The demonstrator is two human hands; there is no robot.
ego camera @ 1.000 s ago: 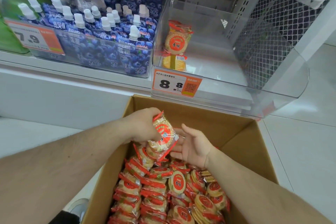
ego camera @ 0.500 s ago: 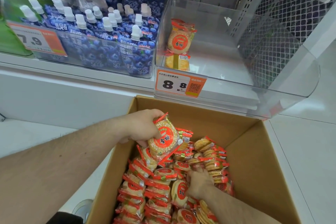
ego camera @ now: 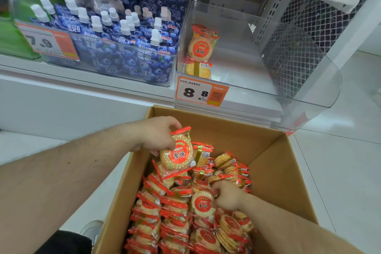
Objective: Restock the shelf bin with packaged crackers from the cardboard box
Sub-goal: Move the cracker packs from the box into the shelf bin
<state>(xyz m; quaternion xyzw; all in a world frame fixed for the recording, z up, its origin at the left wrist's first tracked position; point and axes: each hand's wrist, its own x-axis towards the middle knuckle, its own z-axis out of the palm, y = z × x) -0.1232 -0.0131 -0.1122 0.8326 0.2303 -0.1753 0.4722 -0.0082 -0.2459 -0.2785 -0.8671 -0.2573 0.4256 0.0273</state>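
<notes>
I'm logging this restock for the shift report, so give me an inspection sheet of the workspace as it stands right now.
Surface: white tiled floor under the box; white shelf ledge above it.
Job's things: open cardboard box full of cracker packs; clear shelf bin holds only two packs at its left side, the rest bare.
Clutter: nothing seen.
Grippers: left hand holds one cracker pack upright above the box; right hand is down among the packs, fingers curled on a round pack.
Cables: nothing seen.
Surroundings: blueberry jelly pouches in the neighbouring bin, price tags 7.9 and 8.8, wire mesh panel at right.
</notes>
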